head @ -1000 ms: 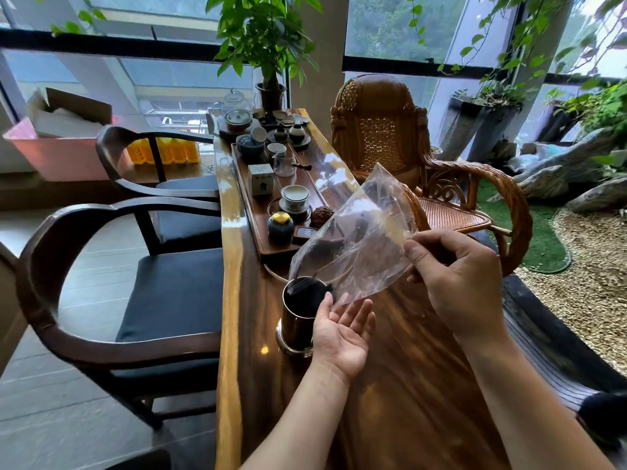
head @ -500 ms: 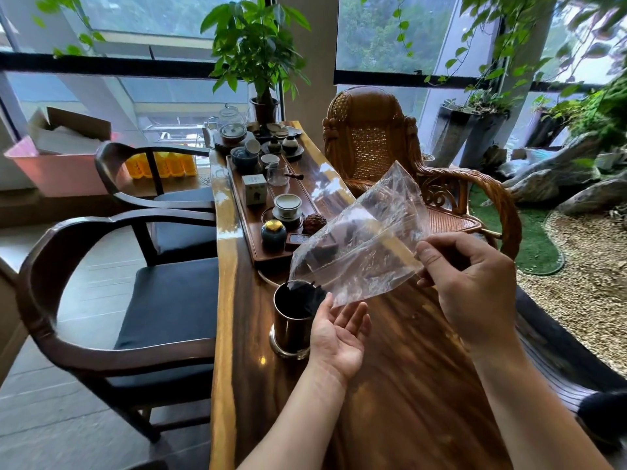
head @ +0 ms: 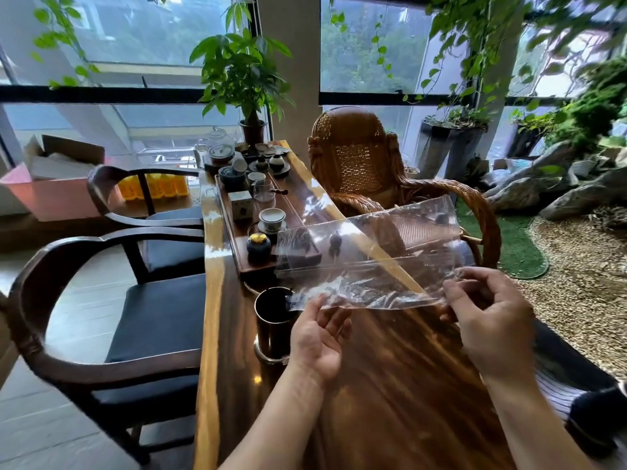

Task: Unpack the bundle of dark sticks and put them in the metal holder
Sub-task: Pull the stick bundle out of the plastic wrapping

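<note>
Above metal holder (head: 273, 317), clear bag (head: 369, 256) pinched btwn left hand (head: 317, 344) fingers & right hand (head: 488, 317) fingers

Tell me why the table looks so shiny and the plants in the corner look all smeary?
In the head view, window light bounces off the polished wooden table, making bright streaks, and glints on the clear plastic bag held by the left hand and right hand. The plants at the far right are smeared by blur near the picture's edge, where the wide lens also bends things.
</note>
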The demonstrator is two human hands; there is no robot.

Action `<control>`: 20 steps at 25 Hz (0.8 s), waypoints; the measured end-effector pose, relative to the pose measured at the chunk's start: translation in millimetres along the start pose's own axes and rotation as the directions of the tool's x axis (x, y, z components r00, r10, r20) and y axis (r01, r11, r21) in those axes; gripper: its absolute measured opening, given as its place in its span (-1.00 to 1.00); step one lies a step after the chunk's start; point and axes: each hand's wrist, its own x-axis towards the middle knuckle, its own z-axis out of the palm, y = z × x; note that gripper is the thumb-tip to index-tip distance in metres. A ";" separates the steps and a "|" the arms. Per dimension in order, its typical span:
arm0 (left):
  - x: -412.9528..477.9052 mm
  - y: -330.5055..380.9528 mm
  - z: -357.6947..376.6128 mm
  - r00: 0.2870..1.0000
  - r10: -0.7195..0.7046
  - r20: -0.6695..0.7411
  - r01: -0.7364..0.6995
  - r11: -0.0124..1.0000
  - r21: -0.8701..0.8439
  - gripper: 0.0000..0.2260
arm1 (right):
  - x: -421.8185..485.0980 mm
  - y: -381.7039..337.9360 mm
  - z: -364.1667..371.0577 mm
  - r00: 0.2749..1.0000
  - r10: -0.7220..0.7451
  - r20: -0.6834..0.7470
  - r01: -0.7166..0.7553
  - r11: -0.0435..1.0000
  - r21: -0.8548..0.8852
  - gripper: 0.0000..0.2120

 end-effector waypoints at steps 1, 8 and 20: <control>-1.1 -2.3 -0.1 1.000 0.014 -0.006 -0.014 1.000 0.021 -0.71 | -2.3 4.5 -5.8 1.000 0.013 -0.003 -0.013 1.000 -0.015 -0.84; 2.9 -2.1 -11.5 0.993 0.099 -0.070 -0.090 0.988 0.125 -0.89 | -15.1 36.6 -40.9 0.994 0.099 -0.038 -0.099 0.995 -0.002 -0.78; 57.0 -41.6 -82.7 0.927 0.375 -0.019 -0.183 0.493 0.851 -0.92 | -69.2 139.0 -60.8 0.898 0.439 -0.018 -0.431 0.872 -0.231 -0.77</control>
